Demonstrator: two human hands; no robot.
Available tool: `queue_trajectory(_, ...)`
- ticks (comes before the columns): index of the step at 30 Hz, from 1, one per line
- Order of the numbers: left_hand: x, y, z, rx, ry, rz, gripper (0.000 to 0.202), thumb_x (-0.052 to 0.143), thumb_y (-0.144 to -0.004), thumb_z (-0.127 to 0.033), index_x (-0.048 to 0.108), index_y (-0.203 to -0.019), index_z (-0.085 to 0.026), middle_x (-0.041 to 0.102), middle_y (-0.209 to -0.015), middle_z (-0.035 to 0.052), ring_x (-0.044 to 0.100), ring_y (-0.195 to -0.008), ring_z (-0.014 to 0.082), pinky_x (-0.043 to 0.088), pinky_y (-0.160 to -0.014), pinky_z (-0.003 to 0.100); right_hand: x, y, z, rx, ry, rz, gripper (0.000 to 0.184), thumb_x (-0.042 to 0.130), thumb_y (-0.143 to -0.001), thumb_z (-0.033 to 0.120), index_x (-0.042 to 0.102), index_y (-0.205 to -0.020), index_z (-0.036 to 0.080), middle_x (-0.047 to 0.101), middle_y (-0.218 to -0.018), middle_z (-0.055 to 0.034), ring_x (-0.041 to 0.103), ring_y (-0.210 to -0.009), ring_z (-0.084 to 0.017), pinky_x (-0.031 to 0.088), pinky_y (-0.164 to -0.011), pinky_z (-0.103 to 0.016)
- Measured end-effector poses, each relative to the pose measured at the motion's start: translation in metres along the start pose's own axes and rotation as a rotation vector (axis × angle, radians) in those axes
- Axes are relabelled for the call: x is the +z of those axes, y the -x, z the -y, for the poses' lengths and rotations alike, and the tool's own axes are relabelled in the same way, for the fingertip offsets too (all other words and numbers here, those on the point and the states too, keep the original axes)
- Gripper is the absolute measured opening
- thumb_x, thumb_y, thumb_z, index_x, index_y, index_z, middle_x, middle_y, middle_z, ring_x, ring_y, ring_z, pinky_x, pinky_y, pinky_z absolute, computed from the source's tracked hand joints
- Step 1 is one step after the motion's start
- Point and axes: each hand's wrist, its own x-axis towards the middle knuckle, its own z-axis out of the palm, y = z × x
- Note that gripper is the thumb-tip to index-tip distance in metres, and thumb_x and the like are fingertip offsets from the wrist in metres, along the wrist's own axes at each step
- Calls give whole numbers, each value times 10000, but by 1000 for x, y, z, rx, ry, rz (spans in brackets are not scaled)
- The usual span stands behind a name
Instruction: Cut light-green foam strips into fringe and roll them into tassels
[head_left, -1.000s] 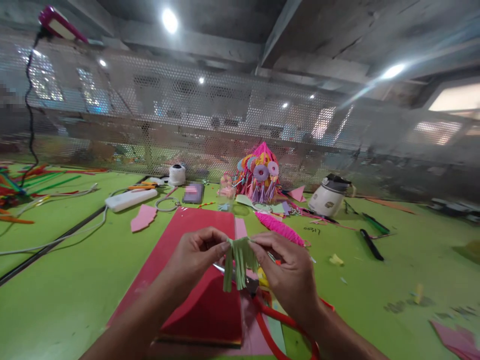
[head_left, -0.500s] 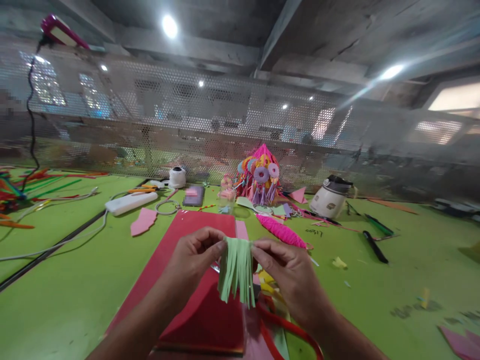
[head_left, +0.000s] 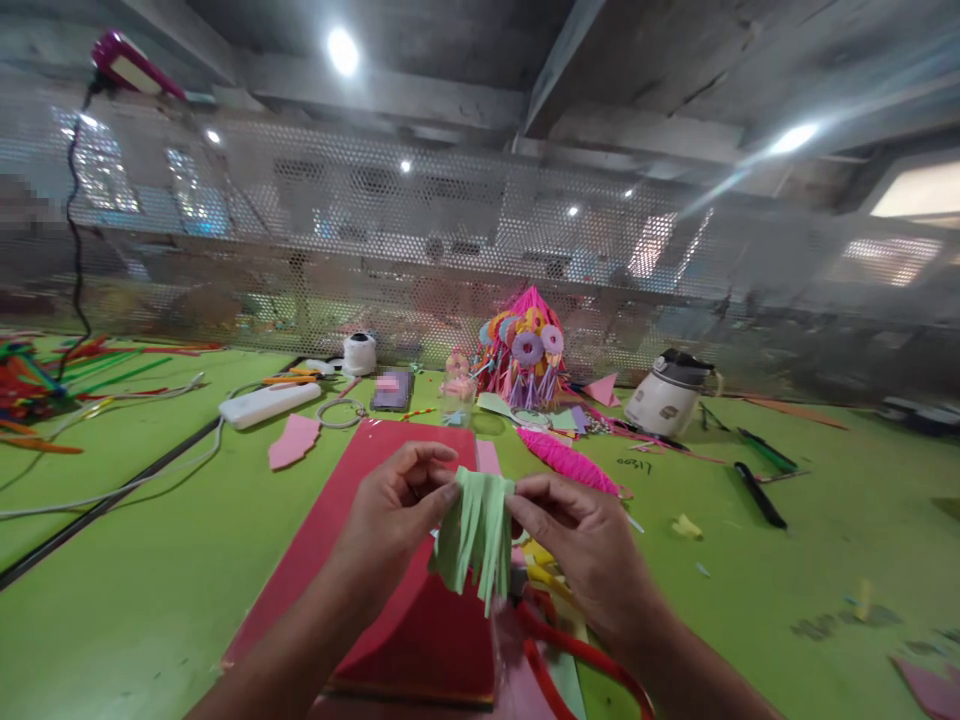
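Note:
Between my two hands hangs a light green fringed paper strip (head_left: 476, 535), its cut strands dangling over a red board (head_left: 352, 560). My left hand (head_left: 405, 505) pinches the strip's top left corner between thumb and fingers. At the top right corner, my right hand (head_left: 574, 525) pinches it the same way. Below my right hand lie scissors with red handles (head_left: 559, 640), partly covered by the hand and by paper pieces. Beyond the hands rests a bundle of bright pink cord (head_left: 566, 460).
A pink and multicoloured tassel ornament (head_left: 529, 350) stands at the back, with a white kettle-like container (head_left: 667, 390) to its right. On the left lie a white power strip (head_left: 270, 405) and a pink paper scrap (head_left: 294, 442). A black cutter (head_left: 760, 495) lies right.
The fringe's strands have swung and bunched slightly toward the left. Both hands keep their pinch on the top edge. The whole view has shifted a little.

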Motion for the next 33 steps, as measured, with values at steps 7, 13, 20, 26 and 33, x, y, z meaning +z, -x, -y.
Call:
queue_trajectory(7,1,3,0,-4,-21,6,183,686,-655,-253,631,-787,-139,624,-691,14,537,-616,96,414,-561,198,-1,-4,-2,-39,33,21,70,624,-767,200,660,-717,168,629,-642,14,570,-605,-95,475,-577,-175)
queue_trajectory(13,1,6,-2,42,-59,55,107,666,-682,-228,642,-750,-150,624,-651,-4,537,-585,83,416,-539,180,-2,-4,-2,-62,69,55,62,603,-784,199,658,-785,171,634,-692,1,574,-645,-109,477,-607,-192)
queue_trajectory(20,0,5,-3,113,-181,33,81,625,-721,-230,612,-746,-154,604,-658,-2,539,-604,95,425,-552,196,-4,-6,-5,-99,164,44,87,592,-792,213,637,-739,161,591,-663,6,545,-629,-112,454,-589,-204)
queue_trajectory(26,-1,5,2,155,-199,57,78,572,-762,-226,566,-815,-169,599,-769,14,567,-744,129,449,-678,244,-3,1,-1,-211,341,-13,131,565,-807,199,589,-685,158,563,-652,1,521,-621,-123,423,-585,-233)
queue_trajectory(33,-1,14,-3,308,-419,-43,100,518,-797,-218,572,-876,-192,587,-906,33,547,-869,160,428,-752,265,-1,4,0,-275,465,-55,150,560,-806,202,556,-662,161,514,-610,12,462,-572,-115,380,-548,-241)
